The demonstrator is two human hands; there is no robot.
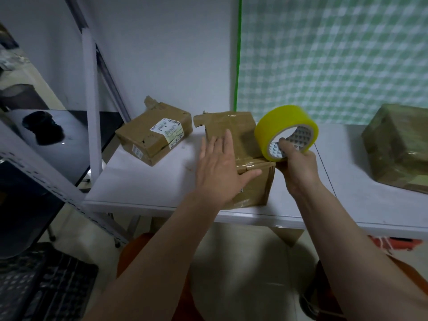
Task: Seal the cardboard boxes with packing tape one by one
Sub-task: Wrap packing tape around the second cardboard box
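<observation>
The left hand point(222, 167) lies flat, fingers straight, on the middle box point(250, 179) at the near edge of the white table point(139, 181). The right hand point(298, 167) grips the yellow tape roll point(286, 130) just beside the box's right. I think taping begins; next the tape end must be pulled across the seam. A labelled box point(154, 133) lies far left and a wrapped box point(398, 147) far right, both well apart.

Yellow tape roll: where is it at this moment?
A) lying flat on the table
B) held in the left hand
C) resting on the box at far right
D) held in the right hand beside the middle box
D: the right hand grips the yellow tape roll with its thumb through the core, beside the middle box; the left hand lies flat on that box.
</observation>
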